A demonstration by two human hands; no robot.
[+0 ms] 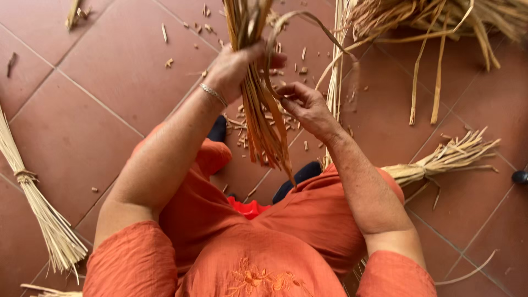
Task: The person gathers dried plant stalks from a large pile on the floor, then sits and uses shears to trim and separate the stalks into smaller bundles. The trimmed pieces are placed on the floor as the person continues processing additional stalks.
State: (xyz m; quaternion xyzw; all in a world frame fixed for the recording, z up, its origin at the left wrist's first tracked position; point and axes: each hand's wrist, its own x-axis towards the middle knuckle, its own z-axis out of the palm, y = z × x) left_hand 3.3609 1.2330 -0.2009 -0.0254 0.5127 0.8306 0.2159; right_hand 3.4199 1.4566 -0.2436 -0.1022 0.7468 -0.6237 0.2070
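Note:
My left hand point(236, 66) is closed around a thick bundle of dried straw stalks point(264, 126) that runs from the top edge down to above my lap. A thin silver bracelet point(213, 94) sits on that wrist. My right hand point(305, 104) pinches a single flat straw strip point(308, 22) that loops up and over beside the bundle. I am sitting in orange clothes, knees apart, over a red tiled floor point(110, 71).
A tied straw bundle point(38, 203) lies at the left, another tied one point(445, 159) at the right. A loose heap of straw point(440, 22) fills the top right. Small cut straw bits point(242, 126) litter the tiles ahead. A dark object point(520, 176) sits at the right edge.

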